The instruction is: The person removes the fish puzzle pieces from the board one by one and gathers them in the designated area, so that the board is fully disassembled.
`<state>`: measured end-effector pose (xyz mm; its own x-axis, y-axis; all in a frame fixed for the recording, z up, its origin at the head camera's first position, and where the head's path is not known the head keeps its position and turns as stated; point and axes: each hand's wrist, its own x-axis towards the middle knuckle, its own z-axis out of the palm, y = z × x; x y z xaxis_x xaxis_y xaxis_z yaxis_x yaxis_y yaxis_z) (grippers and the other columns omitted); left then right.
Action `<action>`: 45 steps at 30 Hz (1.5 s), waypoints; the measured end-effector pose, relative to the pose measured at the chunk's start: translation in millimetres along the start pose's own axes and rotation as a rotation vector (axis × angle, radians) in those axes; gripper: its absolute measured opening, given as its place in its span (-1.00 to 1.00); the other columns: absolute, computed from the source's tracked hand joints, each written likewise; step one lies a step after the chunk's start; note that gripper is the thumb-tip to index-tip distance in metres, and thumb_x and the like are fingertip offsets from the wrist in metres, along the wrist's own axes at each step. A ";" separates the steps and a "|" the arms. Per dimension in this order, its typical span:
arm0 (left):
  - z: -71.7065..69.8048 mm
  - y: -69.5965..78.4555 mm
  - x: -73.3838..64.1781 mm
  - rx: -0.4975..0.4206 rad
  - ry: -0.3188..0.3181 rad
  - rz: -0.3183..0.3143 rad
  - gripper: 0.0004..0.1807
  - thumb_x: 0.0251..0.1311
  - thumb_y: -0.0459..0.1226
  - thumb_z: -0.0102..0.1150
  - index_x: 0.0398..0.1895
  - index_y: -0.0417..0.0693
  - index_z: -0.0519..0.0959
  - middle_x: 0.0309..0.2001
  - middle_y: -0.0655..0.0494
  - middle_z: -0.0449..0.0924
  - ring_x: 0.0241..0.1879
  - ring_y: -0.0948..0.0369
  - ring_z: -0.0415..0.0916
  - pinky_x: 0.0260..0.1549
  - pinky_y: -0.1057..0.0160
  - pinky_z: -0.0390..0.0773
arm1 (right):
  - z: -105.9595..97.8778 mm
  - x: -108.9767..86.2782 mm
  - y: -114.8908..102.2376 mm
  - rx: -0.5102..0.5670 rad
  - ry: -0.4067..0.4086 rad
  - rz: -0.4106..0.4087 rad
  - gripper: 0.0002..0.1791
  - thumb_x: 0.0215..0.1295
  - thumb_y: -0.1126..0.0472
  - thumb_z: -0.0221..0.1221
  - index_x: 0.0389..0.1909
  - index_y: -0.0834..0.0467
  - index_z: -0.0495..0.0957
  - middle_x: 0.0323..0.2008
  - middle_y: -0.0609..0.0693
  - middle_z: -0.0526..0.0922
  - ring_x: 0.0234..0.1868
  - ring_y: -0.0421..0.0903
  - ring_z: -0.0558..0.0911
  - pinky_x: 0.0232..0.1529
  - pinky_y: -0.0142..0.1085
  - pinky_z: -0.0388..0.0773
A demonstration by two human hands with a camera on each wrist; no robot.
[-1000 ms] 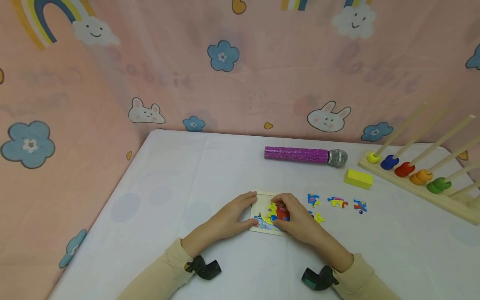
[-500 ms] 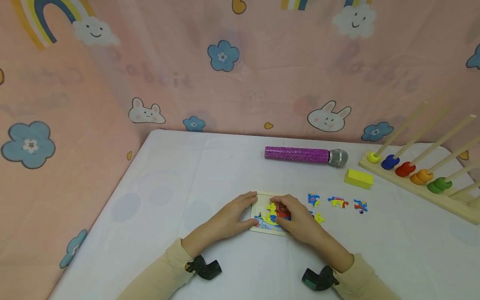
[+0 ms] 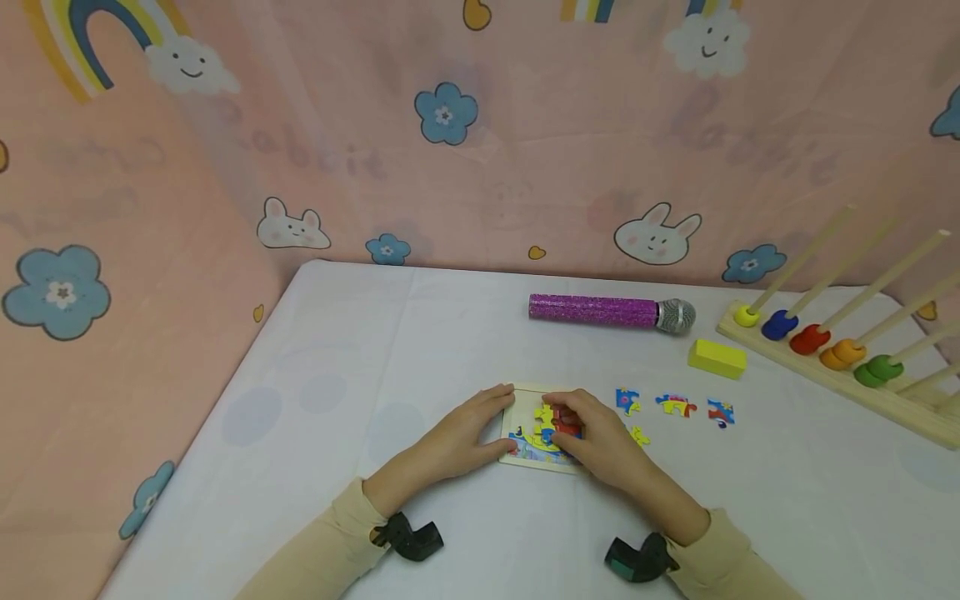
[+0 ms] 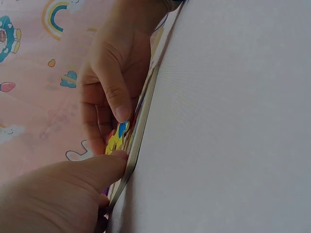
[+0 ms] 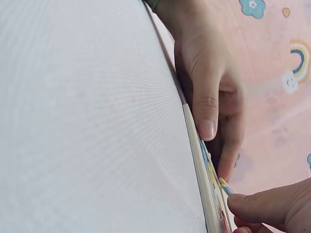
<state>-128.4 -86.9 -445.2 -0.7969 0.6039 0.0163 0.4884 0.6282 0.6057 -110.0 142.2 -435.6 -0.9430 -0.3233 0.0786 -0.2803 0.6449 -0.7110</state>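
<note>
Table (image 3: 330,333): white-covered, flat base under the work.
Bead rack (image 3: 900,406): far right, apparently out of the way.
Left hand (image 3: 467,432): thumb and fingers spread along left side of puzzle tray (image 3: 527,407), probably bracing it.
Right hand (image 3: 597,435): thumb and fingers pinching puzzle piece (image 5: 225,186), likely for angle control.
Puzzle tray: flat between both hands, far left bare.
Loose pieces (image 3: 676,406): right of puzzle tray, probably for short pickups.
Puzzle piece: tilted over puzzle tray; contact unclear.

White-clothed table (image 3: 450,342) carries: glittery purple microphone (image 3: 592,311) near far edge; wooden peg abacus (image 3: 900,405) by far right corner; yellow block (image 3: 717,359) beside it; framed jigsaw puzzle (image 3: 527,406); loose puzzle pieces (image 3: 675,406).
</note>
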 end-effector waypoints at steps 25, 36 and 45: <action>0.7 1.9 -0.8 0.013 0.003 0.005 -0.28 0.22 -0.06 0.19 0.38 -0.18 0.25 0.45 0.09 0.13 0.45 0.16 0.03 0.39 0.13 0.16 | -43.3 -12.5 15.8 0.053 -0.059 0.124 -0.51 0.24 0.28 0.20 0.21 0.11 0.41 0.08 0.04 0.50 0.03 -0.05 0.49 0.06 -0.15 0.57; 1.6 0.5 0.4 0.028 0.007 0.010 -0.28 0.22 -0.06 0.20 0.38 -0.18 0.25 0.44 0.08 0.14 0.44 0.16 0.05 0.38 0.15 0.19 | -87.5 -47.0 48.3 -0.017 -0.050 0.107 -0.51 0.24 0.21 0.23 0.19 0.19 0.42 0.06 0.13 0.53 0.00 -0.15 0.54 -0.04 -0.58 0.51; 1.7 -0.3 -0.4 0.025 0.013 0.005 -0.28 0.21 -0.06 0.21 0.38 -0.17 0.26 0.45 0.08 0.14 0.44 0.15 0.07 0.37 0.14 0.20 | -103.9 -67.4 73.3 -0.079 -0.038 0.152 -0.51 0.18 0.25 0.28 0.15 0.20 0.46 0.03 0.15 0.56 -0.15 -0.56 0.41 -0.13 -0.72 0.43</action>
<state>-127.6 -86.5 -446.7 -0.7987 0.6011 0.0298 0.5012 0.6369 0.5858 -85.6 283.3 -420.4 -0.9686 -0.2429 -0.0533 -0.1496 0.7404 -0.6553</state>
